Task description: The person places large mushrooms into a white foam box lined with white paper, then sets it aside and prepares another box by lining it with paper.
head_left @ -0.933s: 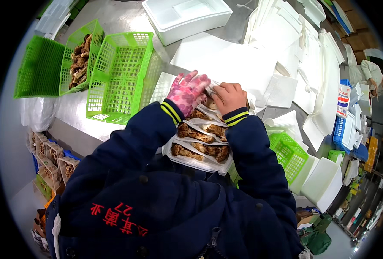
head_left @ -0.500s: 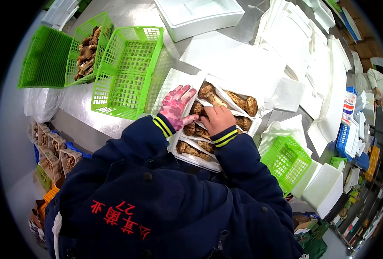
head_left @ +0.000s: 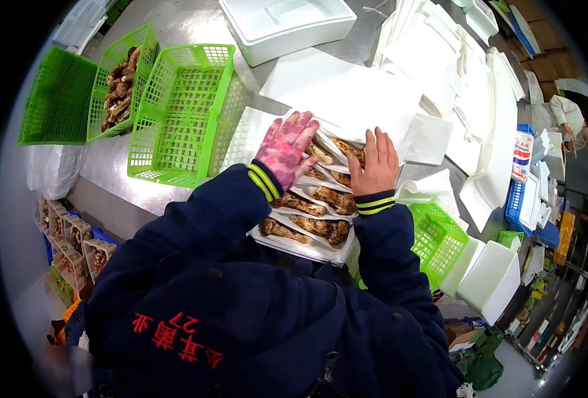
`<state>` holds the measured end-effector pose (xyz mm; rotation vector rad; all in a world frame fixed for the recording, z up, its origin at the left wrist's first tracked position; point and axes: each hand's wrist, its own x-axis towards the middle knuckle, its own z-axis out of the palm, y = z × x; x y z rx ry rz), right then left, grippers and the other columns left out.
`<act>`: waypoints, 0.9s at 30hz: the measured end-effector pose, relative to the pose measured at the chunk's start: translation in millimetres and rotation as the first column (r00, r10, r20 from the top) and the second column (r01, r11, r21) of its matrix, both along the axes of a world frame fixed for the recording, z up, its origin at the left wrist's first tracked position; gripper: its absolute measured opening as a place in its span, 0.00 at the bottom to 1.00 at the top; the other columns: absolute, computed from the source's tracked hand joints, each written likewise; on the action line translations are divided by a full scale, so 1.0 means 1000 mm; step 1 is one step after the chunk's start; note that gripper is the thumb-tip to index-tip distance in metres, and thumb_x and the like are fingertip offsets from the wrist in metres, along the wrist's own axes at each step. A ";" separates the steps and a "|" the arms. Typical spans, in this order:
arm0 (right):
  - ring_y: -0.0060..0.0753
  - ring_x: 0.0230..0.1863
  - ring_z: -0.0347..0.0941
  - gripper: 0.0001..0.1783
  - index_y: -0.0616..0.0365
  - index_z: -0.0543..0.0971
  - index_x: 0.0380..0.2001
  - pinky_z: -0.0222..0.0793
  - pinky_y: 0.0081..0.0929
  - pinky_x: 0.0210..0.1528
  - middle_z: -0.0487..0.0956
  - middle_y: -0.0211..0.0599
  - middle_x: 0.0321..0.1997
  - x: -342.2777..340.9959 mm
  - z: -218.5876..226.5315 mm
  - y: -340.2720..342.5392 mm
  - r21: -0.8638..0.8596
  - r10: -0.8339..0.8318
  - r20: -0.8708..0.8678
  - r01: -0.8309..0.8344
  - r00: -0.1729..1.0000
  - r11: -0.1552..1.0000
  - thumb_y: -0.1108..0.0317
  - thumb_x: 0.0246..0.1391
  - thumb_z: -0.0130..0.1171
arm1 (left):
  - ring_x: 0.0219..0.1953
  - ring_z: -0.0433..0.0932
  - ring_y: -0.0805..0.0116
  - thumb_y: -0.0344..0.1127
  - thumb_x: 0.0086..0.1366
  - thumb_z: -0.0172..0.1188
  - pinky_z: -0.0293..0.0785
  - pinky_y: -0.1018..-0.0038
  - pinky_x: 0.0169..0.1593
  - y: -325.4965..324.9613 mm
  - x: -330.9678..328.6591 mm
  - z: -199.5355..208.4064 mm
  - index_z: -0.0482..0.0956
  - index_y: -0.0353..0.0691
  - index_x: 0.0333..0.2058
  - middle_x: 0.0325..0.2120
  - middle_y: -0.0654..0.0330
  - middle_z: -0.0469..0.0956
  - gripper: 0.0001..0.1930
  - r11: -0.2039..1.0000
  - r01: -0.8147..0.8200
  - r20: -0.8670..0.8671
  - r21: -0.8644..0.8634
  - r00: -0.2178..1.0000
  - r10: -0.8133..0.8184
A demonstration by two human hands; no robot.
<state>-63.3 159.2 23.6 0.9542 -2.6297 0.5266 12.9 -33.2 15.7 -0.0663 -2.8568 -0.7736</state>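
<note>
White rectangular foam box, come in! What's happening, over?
Pink-patterned gloved left hand, bare right hand: open, at opposite sides of the box. Stubby brown mushrooms in rows, thin white sheets between. Both hands partly block the view.

- A grey metal table (head_left: 181, 26) is carrying everything here.
- On its left, a green basket (head_left: 143, 69) of brown mushrooms (head_left: 120, 89) is standing beside an empty green basket (head_left: 181, 109).
- Toward the back, a white box (head_left: 294, 36) is sitting.
- Before it, a white sheet (head_left: 340, 79) is lying flat.
- Rightward, white liners (head_left: 433, 53) are lying heaped.
- At the near edge, a white tray (head_left: 307, 252) of mushrooms is resting, its underside hidden.
</note>
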 end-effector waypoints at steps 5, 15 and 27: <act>0.50 0.64 0.47 0.38 0.55 0.58 0.59 0.44 0.55 0.60 0.55 0.47 0.63 -0.004 -0.039 0.020 0.150 -0.038 0.211 0.006 0.977 0.989 0.43 0.50 0.48 | 0.63 0.48 0.60 0.52 0.61 0.45 0.38 0.58 0.64 0.015 -0.026 -0.026 0.59 0.44 0.57 0.60 0.59 0.54 0.29 0.944 0.125 0.097 -0.307 0.990 -0.100; 0.47 0.63 0.52 0.35 0.61 0.58 0.58 0.47 0.39 0.62 0.58 0.51 0.61 -0.020 -0.043 0.043 -0.343 0.084 0.437 0.079 0.895 0.936 0.51 0.53 0.49 | 0.63 0.48 0.61 0.50 0.61 0.46 0.38 0.59 0.64 0.017 -0.028 -0.026 0.57 0.45 0.58 0.60 0.59 0.53 0.29 0.928 0.134 0.108 -0.348 0.989 -0.102; 0.30 0.28 0.71 0.10 0.61 0.78 0.35 0.67 0.22 0.31 0.77 0.37 0.28 0.097 -0.023 0.094 -0.355 -0.114 0.452 0.295 0.885 0.887 0.70 0.48 0.58 | 0.63 0.47 0.59 0.48 0.63 0.43 0.40 0.58 0.63 0.101 -0.055 -0.021 0.56 0.47 0.59 0.61 0.60 0.52 0.27 0.908 0.347 0.032 -0.234 0.937 -0.349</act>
